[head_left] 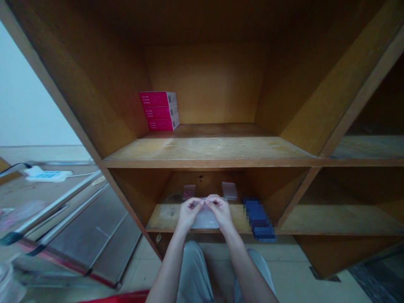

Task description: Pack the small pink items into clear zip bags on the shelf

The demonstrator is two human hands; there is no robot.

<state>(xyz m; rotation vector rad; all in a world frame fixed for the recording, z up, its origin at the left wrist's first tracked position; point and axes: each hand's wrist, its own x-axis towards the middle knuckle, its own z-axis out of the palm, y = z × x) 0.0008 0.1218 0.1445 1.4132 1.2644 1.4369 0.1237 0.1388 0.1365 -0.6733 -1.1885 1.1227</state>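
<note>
One left hand (189, 213) and one right hand (222, 212), fingers (215, 200) close together, pinching the upper edge of one translucent plastic bag (205, 221). Bag located between the wrists, at the front of the lower shelf (160, 216). Behind it: one packet with reddish contents (189, 190), left; one pale packet (229, 190), right. Beside the right hand: one dark-blue item (259, 221), blurred. Upper shelf (221, 147): three pink boxes (159, 111), stacked, left side.

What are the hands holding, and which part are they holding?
The left hand and right hand pinch what looks like a clear plastic bag by its far edge.
</note>
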